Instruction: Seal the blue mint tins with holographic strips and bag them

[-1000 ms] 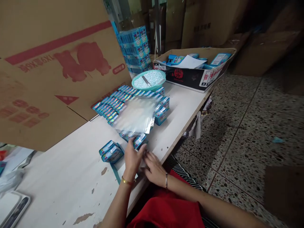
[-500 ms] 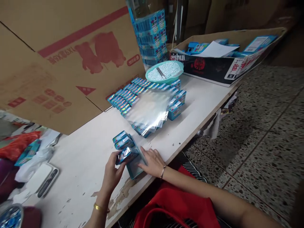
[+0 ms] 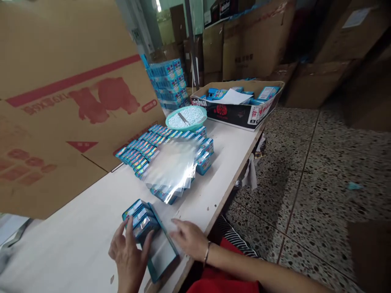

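Observation:
A shallow blue-green open box [image 3: 166,256] lies at the table's near edge. Several small blue packs [image 3: 143,224] stand in a row in its far part, while its near part shows a bare bottom. My left hand [image 3: 130,248] is at the left of these packs with fingers spread, the fingertips and thumb about the nearest pack; I see no firm grip. To the right of the box is my right hand [image 3: 191,242], fingers stretched toward its long wall and nothing held. Beyond, clear plastic sheets [image 3: 172,162] lie over rows of similar blue packs [image 3: 137,152].
A turquoise bowl [image 3: 168,122] of small pale pellets holds a metal tool. Behind it rises a stack of blue packs [image 3: 169,83]. A black-sided carton [image 3: 229,116] with blue packs stands at the table's far end. A large cardboard box [image 3: 61,142] borders the left.
The nearest pack, earlier held between my left fingers, now sits against the others in the box, and those fingers have spread. My right hand has come off the box wall. The view has swung right.

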`<action>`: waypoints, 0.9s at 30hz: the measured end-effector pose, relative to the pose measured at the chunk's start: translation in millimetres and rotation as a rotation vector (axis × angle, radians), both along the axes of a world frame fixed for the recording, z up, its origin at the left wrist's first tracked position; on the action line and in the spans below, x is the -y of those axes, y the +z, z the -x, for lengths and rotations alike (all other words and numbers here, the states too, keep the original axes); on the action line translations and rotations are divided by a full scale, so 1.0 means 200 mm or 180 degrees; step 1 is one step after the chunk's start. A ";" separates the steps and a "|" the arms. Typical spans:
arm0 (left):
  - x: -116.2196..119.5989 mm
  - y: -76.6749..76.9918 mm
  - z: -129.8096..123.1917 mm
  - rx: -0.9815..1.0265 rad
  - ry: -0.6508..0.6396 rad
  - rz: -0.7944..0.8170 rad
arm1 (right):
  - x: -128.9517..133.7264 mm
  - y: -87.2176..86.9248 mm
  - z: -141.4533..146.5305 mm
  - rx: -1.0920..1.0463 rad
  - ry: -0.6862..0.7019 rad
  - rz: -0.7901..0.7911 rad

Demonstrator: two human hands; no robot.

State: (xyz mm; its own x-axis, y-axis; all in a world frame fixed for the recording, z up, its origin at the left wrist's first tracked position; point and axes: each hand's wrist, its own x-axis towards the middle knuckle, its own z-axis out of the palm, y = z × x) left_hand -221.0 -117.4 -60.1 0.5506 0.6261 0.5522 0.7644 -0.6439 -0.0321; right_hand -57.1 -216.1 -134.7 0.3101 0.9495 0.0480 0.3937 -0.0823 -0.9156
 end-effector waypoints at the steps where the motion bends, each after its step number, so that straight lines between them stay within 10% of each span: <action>1: -0.03 0.03 -0.06 0.0155 -0.0205 0.0043 | -0.02 0.00 -0.09 -0.0514 -0.0389 -0.0058; 4: -0.21 0.13 -0.28 0.0353 -0.0807 0.0349 | -0.11 0.05 -0.39 -0.1721 -0.1360 -0.0044; 10: -0.52 0.08 -0.68 -0.0120 -0.0837 0.0805 | -0.37 0.19 -0.60 -0.2731 -0.1412 -0.0095; 16: -0.48 0.03 -0.73 0.0137 -0.1025 0.0863 | -0.46 0.18 -0.53 -0.2542 -0.1498 -0.0346; 27: -0.36 0.28 -0.75 0.0645 -0.1444 0.0720 | -0.52 0.31 -0.76 -0.1331 -0.1499 -0.0815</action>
State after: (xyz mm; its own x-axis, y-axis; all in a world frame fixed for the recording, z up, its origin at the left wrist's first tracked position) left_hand -71.9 -44.8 -4.4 0.6895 0.4659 0.5545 0.3848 -0.8843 0.2646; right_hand 95.1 -112.5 -72.0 0.7292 0.6832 0.0396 -0.0223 0.0815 -0.9964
